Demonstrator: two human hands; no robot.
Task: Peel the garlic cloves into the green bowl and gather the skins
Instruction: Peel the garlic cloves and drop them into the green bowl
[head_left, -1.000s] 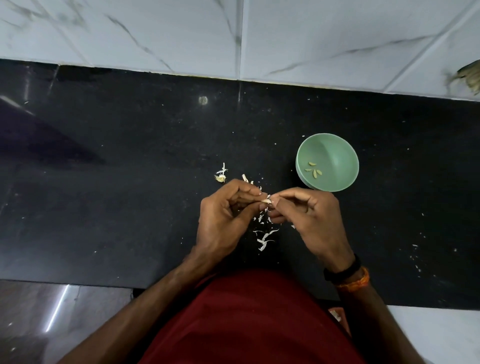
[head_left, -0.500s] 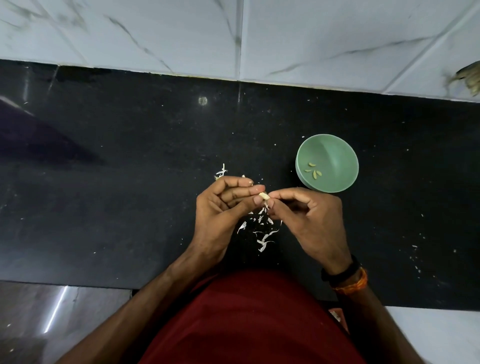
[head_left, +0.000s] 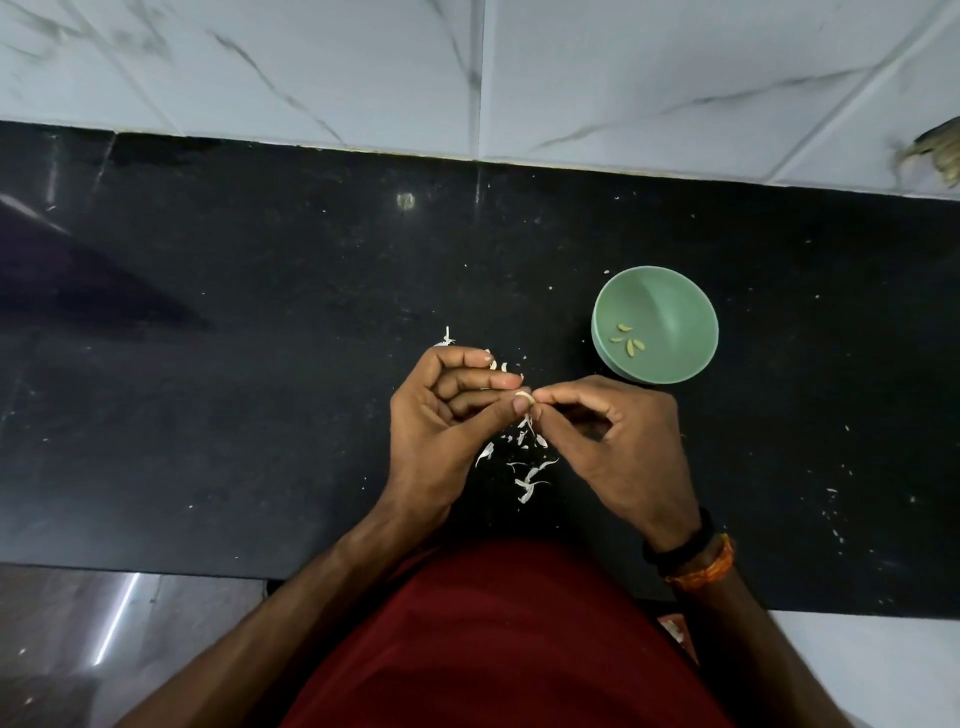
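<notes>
Pinching one garlic clove (head_left: 523, 400) between them, the left hand (head_left: 441, 421) and right hand (head_left: 618, 447) meet fingertip to fingertip, fingers curled. Loose skins (head_left: 527, 470) lie on the bench (head_left: 260, 364) directly below the clove; the green bowl (head_left: 654, 325) sits just beyond the right hand.

A kitchen: black stone counter (head_left: 260, 364) under marble-look wall tiles (head_left: 675, 78).

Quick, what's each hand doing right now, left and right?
Left hand: closed, pinching the garlic clove at its fingertips.
Right hand: closed, thumb and forefinger pinching the same clove.

Bowl (head_left: 670, 306) right of hands (head_left: 524, 410), skins (head_left: 530, 473) beneath.
</notes>
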